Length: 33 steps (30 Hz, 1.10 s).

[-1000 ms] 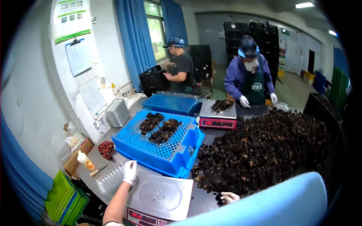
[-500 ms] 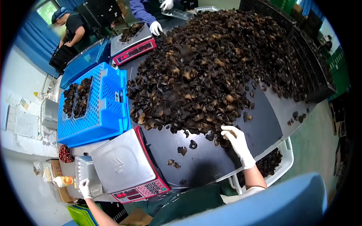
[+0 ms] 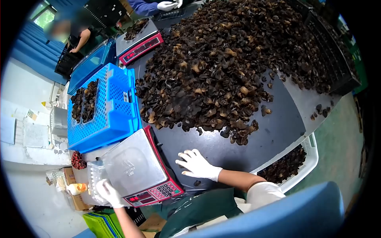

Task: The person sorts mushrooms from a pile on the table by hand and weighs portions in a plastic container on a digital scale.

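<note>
My right hand (image 3: 198, 164), in a white glove, is spread over the dark tabletop (image 3: 246, 156), palm down. It lies below the near edge of a large heap of dark wood ear mushrooms (image 3: 214, 83). One small loose piece (image 3: 197, 183) lies just below this hand; anything under the palm is hidden. My left hand (image 3: 109, 192), also gloved, is at the lower left edge of the silver weighing scale (image 3: 133, 160), beside clear plastic trays (image 3: 94, 174). Its fingers are blurred, and I cannot tell whether they grip a tray. A faint outline shows on the scale's plate.
A blue crate (image 3: 119, 115) bears a filled clear tray (image 3: 85, 101). Behind it stands a second scale (image 3: 141, 47) with mushrooms. A white basket (image 3: 313, 152) of mushrooms is at the right edge. Across the table are a co-worker's gloved hands (image 3: 168, 5); another person (image 3: 79, 37) stands far left.
My right hand has moved left and down from the heap's edge, its fingers now spread. My left hand has shifted right to the scale. Several loose pieces before the heap no longer show. The view shifted.
</note>
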Each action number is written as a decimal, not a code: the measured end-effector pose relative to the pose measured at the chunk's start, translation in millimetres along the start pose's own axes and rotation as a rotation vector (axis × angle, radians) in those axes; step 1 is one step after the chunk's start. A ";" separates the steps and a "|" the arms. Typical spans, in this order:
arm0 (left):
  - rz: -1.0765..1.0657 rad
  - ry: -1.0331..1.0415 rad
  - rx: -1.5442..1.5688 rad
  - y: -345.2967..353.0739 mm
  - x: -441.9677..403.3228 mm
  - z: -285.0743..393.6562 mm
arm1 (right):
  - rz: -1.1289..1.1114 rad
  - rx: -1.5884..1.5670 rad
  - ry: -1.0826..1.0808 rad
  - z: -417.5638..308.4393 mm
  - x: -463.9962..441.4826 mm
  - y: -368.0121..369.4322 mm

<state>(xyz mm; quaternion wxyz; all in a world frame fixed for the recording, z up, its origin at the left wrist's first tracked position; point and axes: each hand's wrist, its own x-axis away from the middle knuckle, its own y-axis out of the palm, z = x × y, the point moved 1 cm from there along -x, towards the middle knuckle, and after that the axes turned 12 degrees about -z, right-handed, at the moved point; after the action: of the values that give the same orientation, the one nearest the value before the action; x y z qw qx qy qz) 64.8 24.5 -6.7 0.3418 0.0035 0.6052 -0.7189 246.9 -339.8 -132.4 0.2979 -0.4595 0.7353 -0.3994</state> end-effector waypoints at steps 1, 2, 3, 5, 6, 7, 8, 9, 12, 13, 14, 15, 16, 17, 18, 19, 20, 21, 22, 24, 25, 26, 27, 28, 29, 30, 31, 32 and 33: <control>-0.063 0.078 0.056 1.0 6.5 35.1 | 0.068 0.024 -0.045 -2.7 -1.2 -4.2; -0.166 0.145 0.015 6.6 20.4 42.5 | 0.070 0.023 -0.048 1.0 -4.3 -6.7; -0.171 0.220 0.042 8.9 26.4 70.9 | -0.056 -0.018 -0.009 7.9 -8.2 -9.5; -0.309 0.238 0.108 18.7 47.5 86.5 | -0.065 -0.017 0.020 25.2 -14.7 -6.6; -0.360 0.255 0.141 21.6 53.6 95.8 | -0.055 -0.080 0.051 31.9 -18.5 -11.1; -0.370 0.251 0.148 26.7 60.2 99.2 | 0.032 -0.210 0.076 31.0 -24.0 -21.7; -0.380 0.251 0.156 31.3 64.8 102.4 | 0.122 -0.339 0.103 25.9 -31.5 -31.8; -0.348 0.262 0.169 32.7 67.1 110.9 | 0.200 -0.443 0.080 11.9 -42.9 -50.0; -0.318 0.267 0.206 39.3 71.2 120.6 | 0.361 -0.796 -0.024 -43.0 -81.4 -86.7; -0.318 0.272 0.205 40.8 71.8 121.9 | 0.340 -0.847 -0.095 -59.3 -93.1 -90.2; -0.331 0.267 0.202 41.5 71.9 122.7 | 0.321 -0.897 -0.169 -74.1 -103.7 -89.8; -0.343 0.262 0.198 42.4 72.0 122.6 | 0.252 -0.869 -0.229 -84.4 -116.1 -81.7; -0.316 0.261 0.181 45.2 74.3 119.8 | 0.184 -0.841 -0.289 -92.2 -125.2 -72.4; -0.279 0.260 0.177 48.1 76.4 116.8 | 0.203 -0.651 -0.307 -97.1 -128.9 -63.3; -0.242 0.257 0.174 49.8 76.5 116.5 | 0.204 -0.605 -0.318 -97.9 -128.3 -59.8; -0.227 0.264 0.178 50.5 76.1 115.1 | 0.289 -0.611 -0.314 -98.7 -123.7 -55.9; -0.227 0.267 0.178 50.3 75.2 112.1 | 0.370 -0.616 -0.310 -95.3 -115.2 -51.5; -0.268 0.255 0.203 47.5 72.9 114.3 | 0.390 -0.603 -0.297 -87.5 -104.4 -53.9; -0.309 0.240 0.228 44.4 71.8 117.1 | 0.407 -0.591 -0.285 -76.1 -89.8 -58.4; -0.284 0.225 0.218 41.5 68.6 120.7 | 0.053 -0.608 -0.138 -52.3 -49.6 -77.6; -0.280 0.230 0.211 42.8 68.9 118.3 | 0.143 -0.561 -0.161 -42.7 -28.1 -52.3; -0.271 0.233 0.194 42.3 69.3 115.5 | -0.025 -0.455 -0.177 -34.8 -4.2 -52.4; -0.301 0.231 0.182 40.2 67.3 116.5 | -0.176 -0.301 -0.159 -30.5 18.4 -37.0; -0.289 0.228 0.195 40.8 67.3 116.0 | -0.370 -0.210 -0.151 -25.8 40.4 -21.9; -0.283 0.234 0.189 39.4 66.0 118.7 | -0.415 -0.179 -0.225 -19.4 51.6 -8.1; -0.280 0.243 0.186 38.4 64.7 121.2 | -0.470 -0.141 -0.211 -18.0 55.6 -7.3; -0.289 0.228 0.194 38.8 64.4 121.4 | -0.408 -0.308 -0.146 -13.2 53.0 -4.9; -0.287 0.227 0.201 38.9 64.3 121.6 | -0.347 -0.480 -0.075 -10.9 50.4 -1.8; -0.285 0.224 0.207 38.0 64.7 122.8 | -0.256 -0.670 0.034 -18.8 36.8 -25.1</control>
<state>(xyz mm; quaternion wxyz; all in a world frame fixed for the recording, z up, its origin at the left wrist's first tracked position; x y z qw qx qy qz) 84.2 -115.4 -33.9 0.1647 0.0329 0.5567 -0.8135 228.1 -374.1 -104.0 0.0661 -0.6131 0.7669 -0.1778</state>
